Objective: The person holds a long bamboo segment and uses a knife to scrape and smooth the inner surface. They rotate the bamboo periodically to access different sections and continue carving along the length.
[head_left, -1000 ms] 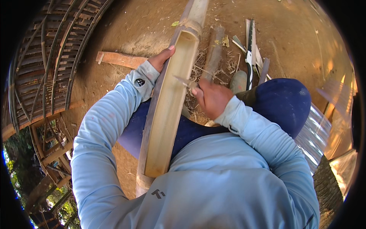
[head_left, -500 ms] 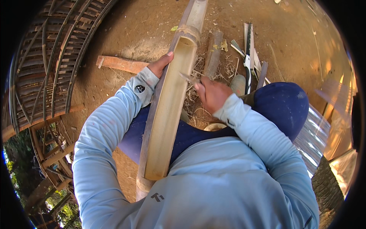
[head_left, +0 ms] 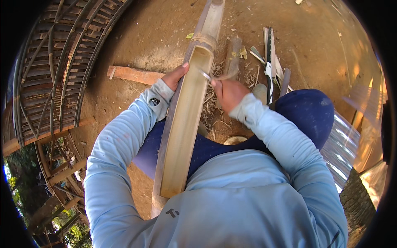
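A long bamboo pole [head_left: 182, 124] with one side cut open lies across my lap, its hollow facing up and its far end pointing away. My left hand [head_left: 175, 77] grips its left wall, thumb on the rim and the other fingers hidden underneath. In my right hand [head_left: 231, 93] is a knife [head_left: 204, 75], its blade blurred by motion. The blade reaches over the right rim near the far node of the hollow. Whether its edge touches the bamboo I cannot tell.
Curly shavings [head_left: 211, 97] and a short bamboo piece [head_left: 233, 58] lie on the dirt beyond my knees. A white-and-black handled saw [head_left: 269, 68] rests beside thin strips. To the left are a flat wooden board [head_left: 134, 74] and a slatted bamboo structure [head_left: 49, 70]; corrugated sheet [head_left: 341, 144] is at right.
The knife has shifted slightly right and up, with its blade tilted differently over the rim. The bamboo and my left hand appear slightly farther right and lower in view.
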`<state>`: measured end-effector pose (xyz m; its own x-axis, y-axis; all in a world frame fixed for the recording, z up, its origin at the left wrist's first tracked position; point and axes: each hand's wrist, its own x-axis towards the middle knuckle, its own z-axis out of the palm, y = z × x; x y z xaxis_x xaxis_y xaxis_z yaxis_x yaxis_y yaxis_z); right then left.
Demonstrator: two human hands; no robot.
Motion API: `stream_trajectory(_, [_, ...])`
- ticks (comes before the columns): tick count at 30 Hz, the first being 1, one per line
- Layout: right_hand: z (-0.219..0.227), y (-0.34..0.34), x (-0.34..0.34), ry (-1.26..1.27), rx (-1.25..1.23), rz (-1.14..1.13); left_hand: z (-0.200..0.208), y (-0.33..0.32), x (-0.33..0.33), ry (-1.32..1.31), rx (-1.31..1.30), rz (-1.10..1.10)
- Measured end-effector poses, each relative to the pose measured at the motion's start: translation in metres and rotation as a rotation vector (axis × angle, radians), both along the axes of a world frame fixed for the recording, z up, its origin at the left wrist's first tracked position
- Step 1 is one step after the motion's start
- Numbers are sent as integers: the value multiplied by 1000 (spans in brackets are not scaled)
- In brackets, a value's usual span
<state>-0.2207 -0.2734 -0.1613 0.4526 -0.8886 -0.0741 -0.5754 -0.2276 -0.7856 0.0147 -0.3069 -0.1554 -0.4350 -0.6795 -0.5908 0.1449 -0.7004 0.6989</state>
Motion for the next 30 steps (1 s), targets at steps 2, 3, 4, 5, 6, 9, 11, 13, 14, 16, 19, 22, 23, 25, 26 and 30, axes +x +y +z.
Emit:
stream_trajectory(2, [9,29,-8,102,85,-7,8,7,-6,-39,-24,62])
stream_trajectory(3, [7,34,-11,104,82,21,11,9,-9,-56,-32,91])
stream_trajectory(4, [1,23,-9,84,38,-21,9,5,-7,-38,-12,50])
stream_trajectory(5, [-7,3,-8,64,-7,-64,6,0,-3,-19,7,8])
stream_trajectory(6, [-11,-7,-8,44,-55,-107,3,-3,-2,-1,24,-35])
stream_trajectory(9, [-12,-8,-6,85,8,-79,0,-3,0,20,35,-26])
stream_trajectory(11, [8,14,-9,91,139,11,3,4,-4,-33,-29,41])
stream_trajectory(13, [0,9,-12,103,128,49,6,1,-4,-38,-55,41])
stream_trajectory(14, [-5,-1,-10,82,70,-9,6,-2,-4,-17,-45,2])
stream_trajectory(16, [-18,-31,-3,38,-46,-119,1,-2,-3,18,-18,-39])
stream_trajectory(19, [-16,-22,-1,63,6,-109,1,-1,-1,11,-16,-5])
stream_trajectory(22, [-12,-13,-4,66,72,-94,6,4,-2,-71,-74,31])
stream_trajectory(23, [-16,-11,-5,58,73,-100,4,2,-1,-73,-91,-1])
stream_trajectory(25, [-30,-29,-5,34,-41,-155,0,-2,-2,-61,-80,-54])
stream_trajectory(26, [-30,-34,-4,42,-64,-153,1,-5,-1,-51,-56,-66])
stream_trajectory(30, [-20,-20,-9,99,11,-72,3,4,-2,-29,-15,50])
